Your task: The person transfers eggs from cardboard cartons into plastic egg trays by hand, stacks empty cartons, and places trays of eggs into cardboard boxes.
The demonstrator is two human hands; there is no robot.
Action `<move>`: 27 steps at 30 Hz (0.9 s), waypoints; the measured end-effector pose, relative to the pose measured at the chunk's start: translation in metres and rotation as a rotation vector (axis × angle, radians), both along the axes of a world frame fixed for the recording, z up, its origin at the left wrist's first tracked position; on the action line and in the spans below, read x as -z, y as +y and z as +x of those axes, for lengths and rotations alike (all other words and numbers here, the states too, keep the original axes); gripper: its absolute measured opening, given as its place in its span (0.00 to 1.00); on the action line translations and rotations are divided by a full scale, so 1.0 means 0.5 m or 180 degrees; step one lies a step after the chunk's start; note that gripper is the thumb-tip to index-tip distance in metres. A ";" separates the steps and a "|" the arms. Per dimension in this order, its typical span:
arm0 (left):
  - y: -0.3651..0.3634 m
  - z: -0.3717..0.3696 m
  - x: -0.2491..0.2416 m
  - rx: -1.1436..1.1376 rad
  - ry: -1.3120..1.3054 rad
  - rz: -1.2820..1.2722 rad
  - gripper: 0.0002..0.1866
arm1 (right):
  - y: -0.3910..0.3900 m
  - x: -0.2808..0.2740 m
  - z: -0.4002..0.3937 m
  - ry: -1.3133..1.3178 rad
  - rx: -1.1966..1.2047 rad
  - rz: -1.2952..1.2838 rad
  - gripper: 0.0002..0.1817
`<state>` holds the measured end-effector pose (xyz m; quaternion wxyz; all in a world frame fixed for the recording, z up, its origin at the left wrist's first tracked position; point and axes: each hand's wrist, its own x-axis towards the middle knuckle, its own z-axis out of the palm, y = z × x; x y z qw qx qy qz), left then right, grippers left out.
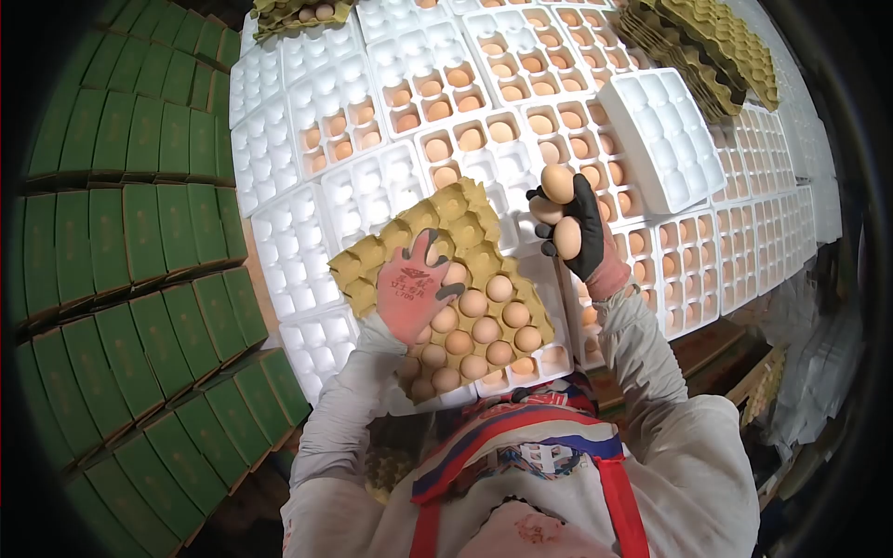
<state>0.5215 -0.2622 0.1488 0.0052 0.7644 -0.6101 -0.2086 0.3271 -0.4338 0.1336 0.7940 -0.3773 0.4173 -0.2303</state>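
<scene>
A yellowish pulp tray (474, 223) lies tilted over the white foam trays, with brown eggs in its lower right part and bare cups along its upper left. My left hand (416, 288), in a red glove with dark fingertips, is over this tray, its fingers spread down among the eggs; whether they grip an egg is hidden. To the right, my right hand (586, 228), in a similar glove, holds three eggs (567, 238) above the foam trays. Beneath it, a white foam tray (502, 177) has eggs in some cups.
Green cartons (139, 344) are stacked along the left. An upside-down-looking foam tray (665, 139) rests on filled trays at the right. Stacked pulp trays (707, 46) stand at the upper right. More foam trays (298, 246), bare of eggs, lie on the left.
</scene>
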 end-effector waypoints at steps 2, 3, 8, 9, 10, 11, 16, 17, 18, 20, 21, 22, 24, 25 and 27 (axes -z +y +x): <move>-0.012 0.026 -0.005 -0.0375 0.0717 -0.0415 0.24 | -0.018 0.030 -0.001 0.0482 0.0074 -0.0344 0.26; -0.033 0.037 -0.013 -0.0492 0.0650 -0.0693 0.25 | -0.019 0.070 0.014 0.0939 -0.0214 -0.2017 0.25; -0.243 0.089 -0.006 -0.0458 0.0002 -0.1063 0.26 | -0.002 0.055 0.100 0.3080 -0.1882 -0.3793 0.24; -0.283 0.087 0.016 -0.0269 -0.0148 -0.0833 0.25 | -0.010 0.062 0.113 0.3206 -0.2110 -0.3755 0.24; -0.313 0.077 0.026 0.0047 -0.0417 -0.0448 0.23 | -0.020 0.069 0.119 0.3154 -0.2301 -0.3748 0.25; -0.338 0.068 0.035 0.0361 -0.0684 -0.0057 0.22 | -0.025 0.078 0.116 0.3086 -0.2299 -0.3724 0.26; -0.375 0.051 0.101 0.0757 -0.1077 0.0234 0.20 | -0.036 0.080 0.096 0.3024 -0.2367 -0.3564 0.28; -0.364 0.054 0.094 0.0557 -0.0777 -0.0023 0.20 | -0.038 0.084 0.095 0.3006 -0.2410 -0.3547 0.27; -0.354 0.056 0.076 0.0361 -0.0474 -0.0270 0.19 | -0.042 0.092 0.097 0.3000 -0.2477 -0.3604 0.26; -0.332 0.080 0.046 -0.0452 0.0684 -0.0837 0.21 | -0.033 0.130 0.099 0.3318 -0.2626 -0.4667 0.24; -0.313 0.097 0.042 -0.0840 0.1388 -0.1210 0.22 | -0.023 0.142 0.099 0.3451 -0.2699 -0.5196 0.23; -0.288 0.106 0.042 -0.1250 0.1808 -0.1257 0.22 | -0.026 0.122 0.106 0.3582 -0.3113 -0.4979 0.21; -0.250 0.097 0.023 -0.1824 0.2791 -0.1493 0.23 | 0.000 0.196 0.123 0.3892 -0.3241 -0.5729 0.21; -0.230 0.083 0.010 -0.1987 0.3067 -0.1411 0.24 | 0.005 0.185 0.135 0.4053 -0.3281 -0.6117 0.21; -0.192 0.052 -0.010 -0.2281 0.3621 -0.1212 0.26 | 0.000 0.146 0.135 0.4149 -0.3194 -0.5738 0.19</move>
